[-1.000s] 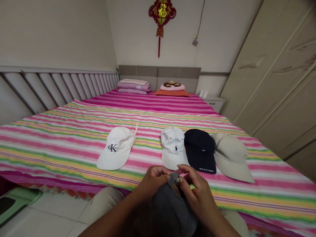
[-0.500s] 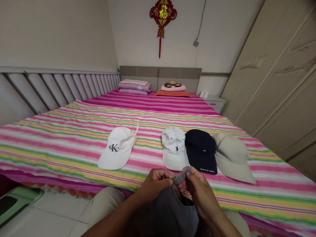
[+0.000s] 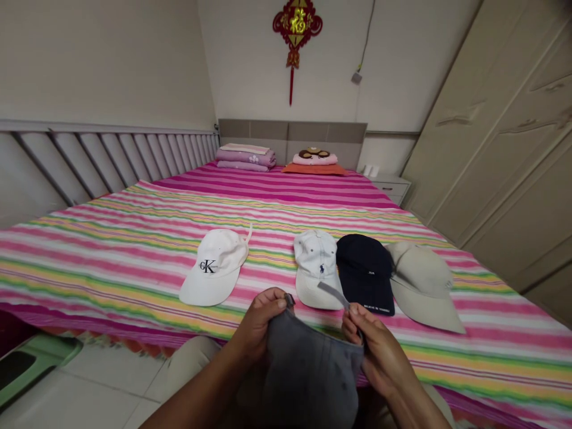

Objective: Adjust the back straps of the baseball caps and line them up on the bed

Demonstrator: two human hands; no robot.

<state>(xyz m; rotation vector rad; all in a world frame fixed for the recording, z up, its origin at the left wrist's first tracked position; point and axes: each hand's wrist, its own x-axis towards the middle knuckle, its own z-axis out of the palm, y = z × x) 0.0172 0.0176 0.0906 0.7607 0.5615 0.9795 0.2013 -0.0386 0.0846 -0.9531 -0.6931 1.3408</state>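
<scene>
A dark grey cap [image 3: 313,369] hangs between my two hands above my lap, its back opening facing up. My left hand [image 3: 261,325] pinches the cap's edge by the small buckle [image 3: 289,300]. With thumb and fingers, my right hand [image 3: 373,342] grips the base of the loose grey strap [image 3: 333,294], whose free end points up and left. The strap is out of the buckle. Just beyond lie a white cap with a small horse emblem [image 3: 317,268], a navy cap [image 3: 365,268] and a beige cap [image 3: 424,286].
A white cap with CK letters [image 3: 214,268] lies to the left on the striped bedspread [image 3: 134,250]. Folded bedding [image 3: 245,158] is by the headboard [image 3: 254,130]. A green stool [image 3: 49,363] stands on the floor at lower left, and a wardrobe [image 3: 504,155] on the right.
The strap has come out of the buckle and its end is now free. My hands have moved apart, widening the cap's back opening.
</scene>
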